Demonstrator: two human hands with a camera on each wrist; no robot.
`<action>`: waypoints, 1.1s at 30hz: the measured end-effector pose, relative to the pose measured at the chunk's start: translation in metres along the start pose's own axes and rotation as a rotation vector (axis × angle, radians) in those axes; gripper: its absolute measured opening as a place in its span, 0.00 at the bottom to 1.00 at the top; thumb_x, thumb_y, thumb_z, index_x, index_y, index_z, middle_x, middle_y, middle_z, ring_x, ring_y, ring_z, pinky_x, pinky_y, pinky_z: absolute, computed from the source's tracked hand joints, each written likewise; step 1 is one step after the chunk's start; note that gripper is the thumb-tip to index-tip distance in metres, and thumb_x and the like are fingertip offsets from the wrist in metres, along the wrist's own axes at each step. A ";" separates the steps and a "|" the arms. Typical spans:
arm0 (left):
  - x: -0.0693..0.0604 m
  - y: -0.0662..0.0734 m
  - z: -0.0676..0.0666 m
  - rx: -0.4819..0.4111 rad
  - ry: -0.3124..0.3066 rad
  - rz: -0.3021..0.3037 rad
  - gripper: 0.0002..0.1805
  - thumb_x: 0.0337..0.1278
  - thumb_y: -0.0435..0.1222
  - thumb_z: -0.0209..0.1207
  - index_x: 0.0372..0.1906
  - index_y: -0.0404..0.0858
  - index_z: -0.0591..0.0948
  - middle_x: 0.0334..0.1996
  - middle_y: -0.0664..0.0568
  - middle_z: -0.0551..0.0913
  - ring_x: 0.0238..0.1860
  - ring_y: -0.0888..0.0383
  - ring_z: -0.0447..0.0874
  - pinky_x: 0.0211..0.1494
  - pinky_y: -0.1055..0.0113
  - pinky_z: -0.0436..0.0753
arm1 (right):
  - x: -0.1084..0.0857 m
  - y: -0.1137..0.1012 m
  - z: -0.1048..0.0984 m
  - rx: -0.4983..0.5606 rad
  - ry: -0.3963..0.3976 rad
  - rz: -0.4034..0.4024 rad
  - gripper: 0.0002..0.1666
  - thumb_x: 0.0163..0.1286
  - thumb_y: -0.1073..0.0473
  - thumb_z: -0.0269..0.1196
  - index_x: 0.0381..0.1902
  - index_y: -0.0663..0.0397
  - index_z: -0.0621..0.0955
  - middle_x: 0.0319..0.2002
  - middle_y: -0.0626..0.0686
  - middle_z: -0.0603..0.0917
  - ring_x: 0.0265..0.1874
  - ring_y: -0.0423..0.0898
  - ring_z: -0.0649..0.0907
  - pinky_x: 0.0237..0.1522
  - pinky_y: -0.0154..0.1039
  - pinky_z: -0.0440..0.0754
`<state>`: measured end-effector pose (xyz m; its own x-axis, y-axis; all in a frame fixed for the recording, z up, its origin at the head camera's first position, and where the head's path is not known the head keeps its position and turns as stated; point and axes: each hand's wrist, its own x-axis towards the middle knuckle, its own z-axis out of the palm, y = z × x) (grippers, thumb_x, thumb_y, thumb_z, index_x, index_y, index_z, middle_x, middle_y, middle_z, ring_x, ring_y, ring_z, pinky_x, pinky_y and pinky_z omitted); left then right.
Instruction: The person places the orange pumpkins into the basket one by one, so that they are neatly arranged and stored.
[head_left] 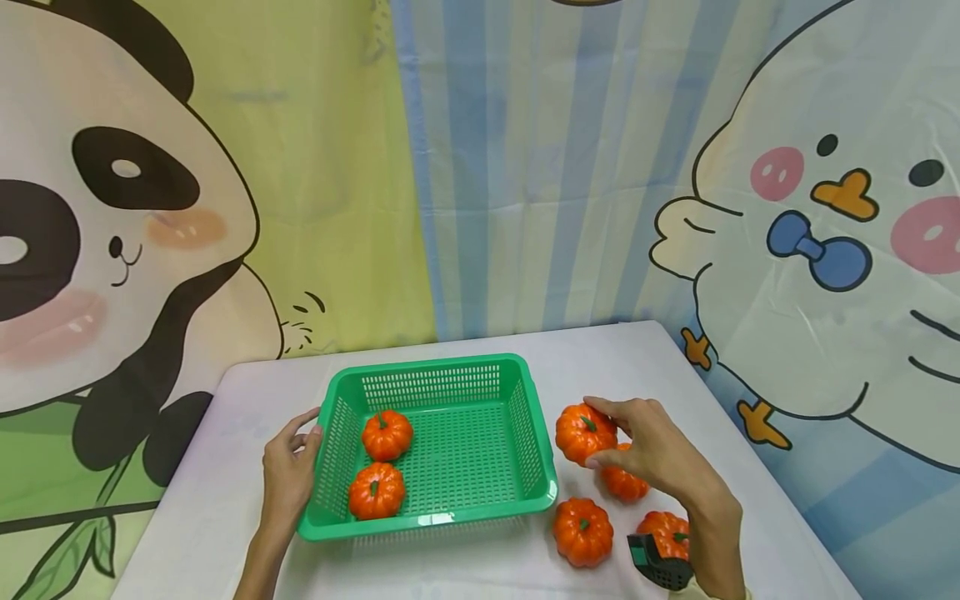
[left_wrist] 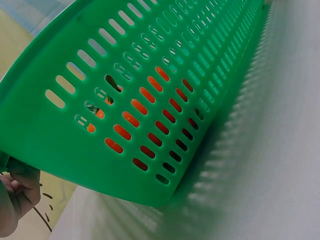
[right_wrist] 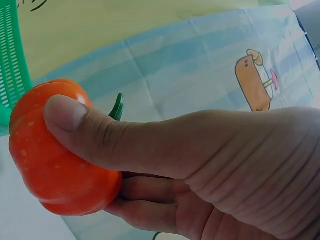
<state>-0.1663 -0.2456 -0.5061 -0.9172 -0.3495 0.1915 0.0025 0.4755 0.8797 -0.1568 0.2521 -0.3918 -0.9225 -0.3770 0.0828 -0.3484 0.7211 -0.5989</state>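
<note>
The green perforated basket (head_left: 495, 510) is gripped by the left hand (head_left: 288, 471) beside it, apparently for steadiness, while an orange miniature pumpkin (head_left: 577, 435) is pinched in the right hand (head_left: 660, 446), clear of its stem (right_wrist: 118, 106).

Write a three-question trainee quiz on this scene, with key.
1. How many glossy, ribbed orange pumpkins lie inside the green rectangular perforated plastic basket?
2. True or false: the bare left hand touches the basket.
3. Where is the pumpkin held by the bare right hand?
A) Inside the basket
B) Outside the basket, on its right
C) Outside the basket, on its left

Key: 1. Two; 2. True; 3. B
</note>
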 end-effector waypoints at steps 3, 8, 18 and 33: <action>0.000 0.000 0.000 0.002 0.000 0.001 0.20 0.85 0.36 0.56 0.72 0.34 0.81 0.36 0.31 0.90 0.19 0.66 0.85 0.24 0.69 0.81 | 0.000 -0.003 0.000 0.015 -0.001 -0.013 0.44 0.60 0.58 0.84 0.72 0.64 0.81 0.60 0.55 0.91 0.60 0.55 0.90 0.66 0.66 0.83; 0.000 0.000 0.000 0.008 0.000 0.009 0.21 0.85 0.36 0.55 0.72 0.34 0.81 0.36 0.31 0.91 0.19 0.66 0.85 0.24 0.69 0.81 | 0.001 -0.006 0.001 0.022 0.001 -0.023 0.44 0.59 0.59 0.84 0.72 0.65 0.81 0.60 0.54 0.92 0.59 0.52 0.90 0.67 0.66 0.83; 0.000 0.000 0.000 0.006 0.002 -0.003 0.21 0.85 0.37 0.55 0.72 0.35 0.81 0.38 0.31 0.91 0.20 0.64 0.86 0.25 0.69 0.81 | 0.004 -0.014 0.005 -0.001 -0.018 -0.021 0.45 0.58 0.58 0.84 0.73 0.61 0.81 0.56 0.47 0.92 0.53 0.45 0.88 0.67 0.66 0.83; -0.001 0.002 -0.001 0.006 0.007 0.003 0.20 0.85 0.36 0.56 0.72 0.34 0.81 0.39 0.30 0.91 0.22 0.66 0.87 0.25 0.69 0.82 | 0.011 -0.027 0.014 -0.003 -0.034 -0.053 0.45 0.58 0.57 0.85 0.73 0.59 0.82 0.55 0.43 0.92 0.50 0.41 0.84 0.63 0.58 0.83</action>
<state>-0.1656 -0.2452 -0.5046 -0.9143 -0.3537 0.1972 0.0029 0.4812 0.8766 -0.1557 0.2207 -0.3857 -0.8967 -0.4340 0.0871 -0.3969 0.7011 -0.5924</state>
